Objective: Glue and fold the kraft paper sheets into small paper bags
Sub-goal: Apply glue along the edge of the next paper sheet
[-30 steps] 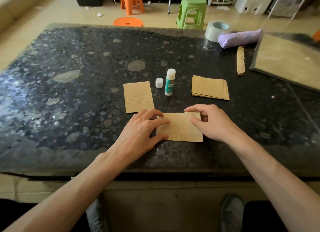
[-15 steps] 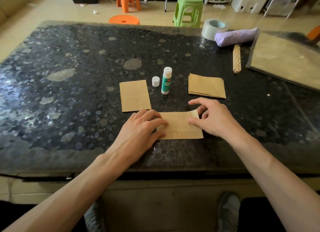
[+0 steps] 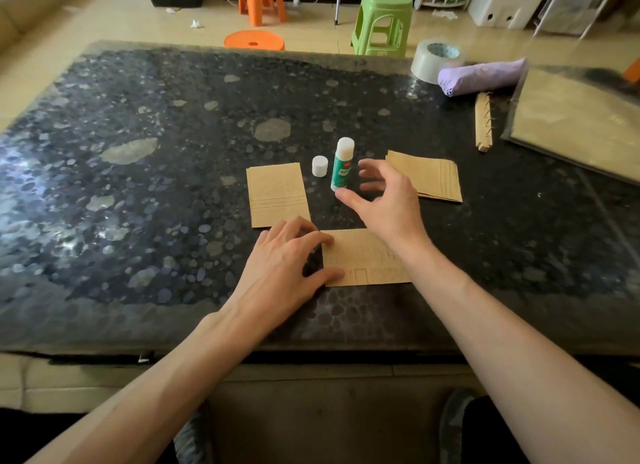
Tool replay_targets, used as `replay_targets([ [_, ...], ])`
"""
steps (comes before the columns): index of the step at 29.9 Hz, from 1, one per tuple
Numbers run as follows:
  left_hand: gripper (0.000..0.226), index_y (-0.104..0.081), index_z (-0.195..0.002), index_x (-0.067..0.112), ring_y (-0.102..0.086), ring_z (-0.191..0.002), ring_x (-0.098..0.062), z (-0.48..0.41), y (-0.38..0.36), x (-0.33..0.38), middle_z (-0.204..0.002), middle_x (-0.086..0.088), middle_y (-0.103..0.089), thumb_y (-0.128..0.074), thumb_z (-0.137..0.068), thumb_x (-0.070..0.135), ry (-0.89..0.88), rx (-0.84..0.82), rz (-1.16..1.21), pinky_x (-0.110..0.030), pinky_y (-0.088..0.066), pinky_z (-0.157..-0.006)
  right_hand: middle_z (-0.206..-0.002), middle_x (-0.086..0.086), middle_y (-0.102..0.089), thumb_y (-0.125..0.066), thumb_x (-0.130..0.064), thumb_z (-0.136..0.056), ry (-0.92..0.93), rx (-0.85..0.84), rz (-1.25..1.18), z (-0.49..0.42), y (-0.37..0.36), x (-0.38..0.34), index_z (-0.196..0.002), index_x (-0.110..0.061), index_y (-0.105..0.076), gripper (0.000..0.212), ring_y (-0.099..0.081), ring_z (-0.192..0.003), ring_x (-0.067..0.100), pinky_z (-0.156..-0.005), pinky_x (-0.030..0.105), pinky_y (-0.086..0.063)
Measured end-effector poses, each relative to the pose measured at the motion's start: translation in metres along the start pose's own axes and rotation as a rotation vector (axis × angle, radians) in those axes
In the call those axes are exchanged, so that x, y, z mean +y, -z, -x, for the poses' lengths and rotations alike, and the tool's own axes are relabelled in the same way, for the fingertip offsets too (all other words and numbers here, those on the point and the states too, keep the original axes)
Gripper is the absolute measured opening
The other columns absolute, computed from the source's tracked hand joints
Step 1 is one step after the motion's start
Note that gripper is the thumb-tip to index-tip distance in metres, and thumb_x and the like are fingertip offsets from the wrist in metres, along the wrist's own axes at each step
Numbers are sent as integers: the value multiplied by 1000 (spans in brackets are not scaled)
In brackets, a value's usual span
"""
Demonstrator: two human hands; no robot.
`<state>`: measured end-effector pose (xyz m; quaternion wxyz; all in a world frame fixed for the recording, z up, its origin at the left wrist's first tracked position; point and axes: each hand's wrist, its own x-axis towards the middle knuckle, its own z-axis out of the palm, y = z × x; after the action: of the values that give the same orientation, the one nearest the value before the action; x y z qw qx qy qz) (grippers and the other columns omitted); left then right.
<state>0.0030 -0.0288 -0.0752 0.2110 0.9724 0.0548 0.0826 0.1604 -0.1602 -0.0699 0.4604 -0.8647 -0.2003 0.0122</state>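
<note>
A folded kraft paper sheet [image 3: 363,259] lies near the table's front edge. My left hand [image 3: 284,259] presses its left end flat with fingertips and thumb. My right hand [image 3: 384,197] hovers open above the table, its fingers spread just right of the uncapped glue stick [image 3: 342,165], which stands upright; the thumb tip is close to the stick's base. The white cap [image 3: 319,166] stands beside the stick on its left. A finished small paper bag [image 3: 277,193] lies to the left, and a stack of kraft sheets [image 3: 433,178] lies to the right, partly behind my right hand.
On the dark pebbled table [image 3: 138,186], at the back right, sit a tape roll [image 3: 434,60], a purple roll [image 3: 481,77], a folded kraft strip with wire [image 3: 483,122] and a large packet of kraft paper [image 3: 581,124]. Plastic stools [image 3: 382,20] stand beyond the table.
My right hand has lifted off the folded sheet and moved up and forward to the glue stick. My left hand stays pressing the sheet's left end.
</note>
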Motion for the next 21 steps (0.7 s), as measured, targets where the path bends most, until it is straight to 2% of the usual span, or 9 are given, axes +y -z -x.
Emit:
replay_targets([
  [4, 59, -57, -140, 31, -45, -124, -10, 4, 3, 1, -135, 9, -49, -44, -92, 62, -26, -28, 0, -32, -39, -107, -119, -13, -67, -83, -40, -87, -25, 16, -36, -13, -14, -3, -132, -24, -65, 51, -63, -104, 2, -82, 13, -46],
  [6, 61, -53, -143, 32, -44, -126, -10, 5, 4, 0, -138, 9, -47, -46, -91, 62, -27, -45, -10, -31, -36, -109, -112, -14, -70, -80, -36, -91, 18, 30, -10, -14, -17, -4, -125, -22, -70, 38, -64, -103, 2, -83, 15, -48],
  [8, 62, -51, -144, 32, -44, -127, -10, 7, 4, -2, -138, 10, -46, -50, -90, 63, -23, -37, -10, -28, -34, -108, -105, -17, -68, -78, -34, -92, 52, 33, 3, -12, -16, -6, -118, -21, -72, 30, -65, -101, 1, -80, 11, -45],
  [11, 59, -54, -140, 32, -46, -125, -10, 6, 4, -2, -135, 10, -48, -55, -89, 62, -22, -12, -12, -26, -32, -106, -102, -19, -69, -79, -35, -91, 67, 21, -3, -7, -8, -6, -114, -22, -73, 27, -67, -97, -2, -79, 7, -46],
  [16, 54, -58, -136, 29, -51, -120, -12, 4, 7, -1, -130, 8, -52, -59, -90, 57, -28, 18, -42, -32, -39, -104, -97, -24, -70, -80, -33, -91, 62, -27, -90, 11, 16, -10, -107, -28, -71, 20, -67, -95, -12, -79, 2, -49],
  [21, 55, -57, -137, 29, -50, -121, -12, 1, 10, 2, -131, 8, -52, -62, -90, 57, -9, 5, -27, -30, -38, -105, -93, -28, -67, -79, -38, -91, -10, -19, -200, 33, 42, -12, -101, -38, -67, 16, -64, -94, -15, -72, 3, -49],
])
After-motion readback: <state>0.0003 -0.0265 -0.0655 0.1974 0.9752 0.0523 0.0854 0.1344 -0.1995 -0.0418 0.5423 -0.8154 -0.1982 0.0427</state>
